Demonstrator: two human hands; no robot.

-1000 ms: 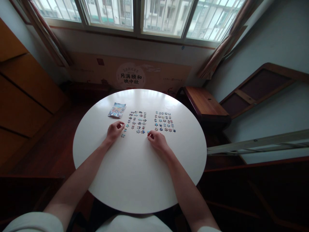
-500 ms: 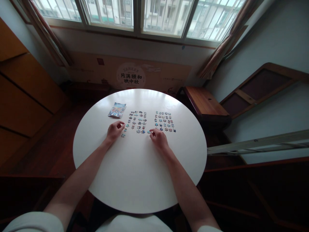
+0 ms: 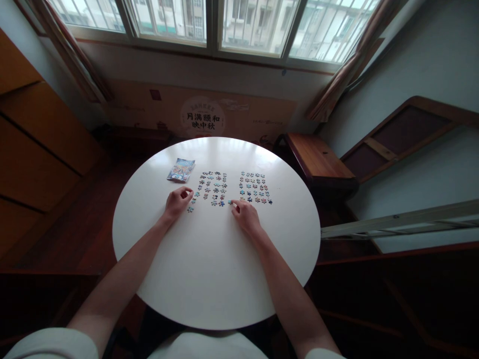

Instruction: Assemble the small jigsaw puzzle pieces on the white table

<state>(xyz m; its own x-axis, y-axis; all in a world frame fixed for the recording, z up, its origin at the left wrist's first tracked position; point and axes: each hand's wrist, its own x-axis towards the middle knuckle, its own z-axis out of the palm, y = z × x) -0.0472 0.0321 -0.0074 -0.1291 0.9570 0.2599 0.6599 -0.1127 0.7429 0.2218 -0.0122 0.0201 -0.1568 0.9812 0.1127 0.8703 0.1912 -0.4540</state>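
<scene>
Jigsaw puzzle pieces lie on a round white table (image 3: 209,279), in a left group (image 3: 216,190) and a right group (image 3: 255,187) of rough rows. My right hand (image 3: 246,214) pinches a light blue puzzle piece (image 3: 230,202) at the near edge, between the two groups. Beside the left group rests my left hand (image 3: 178,202), fingers curled and thumb and forefinger brought together; whether something tiny sits in that pinch is too small to see. Close to its fingertips is a short slanting line of pieces, ending in a loose puzzle piece (image 3: 190,210).
A colourful printed packet (image 3: 181,170) lies on the table beyond my left hand. A wooden bench (image 3: 318,155) stands behind the table on the right, and a metal rail (image 3: 396,219) runs along the right side. Windows (image 3: 213,25) fill the far wall.
My right hand has shifted very slightly to the left and up with the light blue puzzle piece. My left hand stays in the same place.
</scene>
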